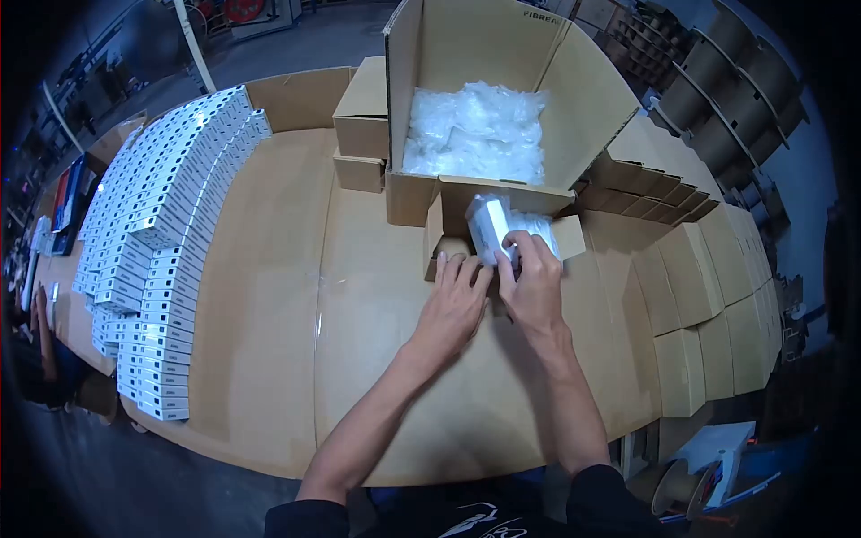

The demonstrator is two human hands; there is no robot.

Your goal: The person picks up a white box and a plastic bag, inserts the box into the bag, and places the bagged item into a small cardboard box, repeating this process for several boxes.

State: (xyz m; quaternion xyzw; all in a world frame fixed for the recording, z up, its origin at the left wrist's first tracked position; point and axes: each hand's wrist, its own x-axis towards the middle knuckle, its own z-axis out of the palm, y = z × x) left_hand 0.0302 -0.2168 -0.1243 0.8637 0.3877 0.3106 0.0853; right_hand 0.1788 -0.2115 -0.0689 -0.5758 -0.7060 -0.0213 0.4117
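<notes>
My right hand point(533, 283) pinches a shiny clear plastic bag with something whitish inside point(490, 226), tilted over a small open cardboard box point(435, 235). More clear plastic point(534, 224) shows in the right part of that box, beyond my fingers. My left hand point(451, 303) grips the front wall of the box, its fingers hooked over the edge near the left corner. My fingers hide part of the front wall and some of the inside.
Behind stands a large open carton point(587, 117) with many clear plastic bags point(480, 125). Stacked small white boxes point(166, 206) fill the left. Brown boxes point(708, 305) are piled at right. Cardboard point(260, 296) covers the table. At far left, another person's arm point(43, 332) shows.
</notes>
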